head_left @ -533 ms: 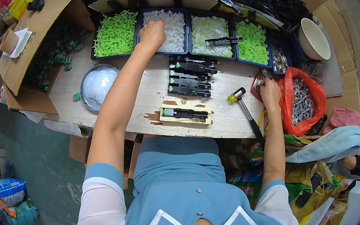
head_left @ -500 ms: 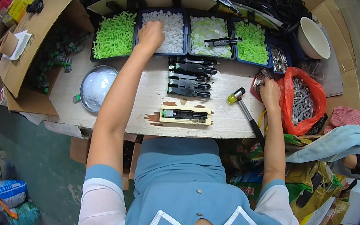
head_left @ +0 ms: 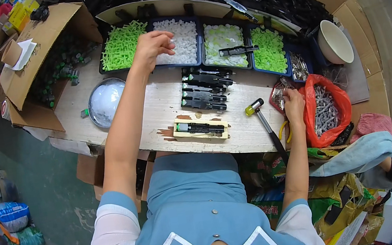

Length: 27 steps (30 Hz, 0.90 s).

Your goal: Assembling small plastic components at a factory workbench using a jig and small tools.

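My left hand [head_left: 151, 50] is over the near left part of a blue tray of small white plastic pieces [head_left: 180, 38]. Its fingers are bent together, and whatever they pinch is too small to make out. At the right, my right hand [head_left: 294, 103] has its fingers drawn together beside a small red tray of metal parts [head_left: 279, 95]; its fingertips' contents are hidden. Between my arms a cream-coloured fixture [head_left: 224, 133] cradles a black device body with a green end [head_left: 200, 127]. Several similar black bodies [head_left: 205, 90] lie in a stack behind it.
Trays of green strips [head_left: 121, 45], pale discs [head_left: 223, 34] and green pieces [head_left: 268, 51] line the back. A metal bowl [head_left: 107, 103] and a carton [head_left: 26, 72] stand left. A hammer [head_left: 266, 122] lies near a red bag of grey parts [head_left: 314, 127]. Another person is at far right.
My left hand has lifted from the white pieces and come left and nearer, its fingers now turned to the right. My right hand has shifted slightly nearer, staying by the red tray.
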{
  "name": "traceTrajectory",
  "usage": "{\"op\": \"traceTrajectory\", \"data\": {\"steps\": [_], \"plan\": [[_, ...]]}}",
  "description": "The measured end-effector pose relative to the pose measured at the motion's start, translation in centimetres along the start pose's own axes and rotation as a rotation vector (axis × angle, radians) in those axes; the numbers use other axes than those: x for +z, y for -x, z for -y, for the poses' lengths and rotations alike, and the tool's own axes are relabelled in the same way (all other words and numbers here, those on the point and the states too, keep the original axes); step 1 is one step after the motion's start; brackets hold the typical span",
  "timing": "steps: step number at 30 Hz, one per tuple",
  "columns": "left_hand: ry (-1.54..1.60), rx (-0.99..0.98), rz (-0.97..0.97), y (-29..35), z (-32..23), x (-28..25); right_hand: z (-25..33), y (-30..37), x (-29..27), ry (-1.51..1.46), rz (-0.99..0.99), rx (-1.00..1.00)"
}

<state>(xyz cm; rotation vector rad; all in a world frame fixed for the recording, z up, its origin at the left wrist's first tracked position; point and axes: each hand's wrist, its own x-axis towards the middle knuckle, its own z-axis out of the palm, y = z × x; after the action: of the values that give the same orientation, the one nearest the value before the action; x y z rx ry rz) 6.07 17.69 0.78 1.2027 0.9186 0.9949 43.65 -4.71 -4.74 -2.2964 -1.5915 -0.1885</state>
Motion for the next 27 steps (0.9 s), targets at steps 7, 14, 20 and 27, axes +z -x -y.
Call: {"op": "traceTrajectory", "data": {"steps": [7,14,20,27], "plan": [[0.576,-0.093,0.111,8.5,2.4,-0.1,-0.2,0.8,0.1,-0.115,-0.064,0.051],[0.831,-0.253,0.195,15.8,5.0,1.5,0.7,0.9,-0.6,-0.436,-0.184,0.052],[0.507,-0.278,0.201,18.8,4.7,3.4,2.1,1.5,0.8,-1.014,-0.067,0.202],[0.319,-0.266,0.284,20.0,5.2,4.7,16.0,6.6,-2.4,-1.429,0.415,0.078]]}}
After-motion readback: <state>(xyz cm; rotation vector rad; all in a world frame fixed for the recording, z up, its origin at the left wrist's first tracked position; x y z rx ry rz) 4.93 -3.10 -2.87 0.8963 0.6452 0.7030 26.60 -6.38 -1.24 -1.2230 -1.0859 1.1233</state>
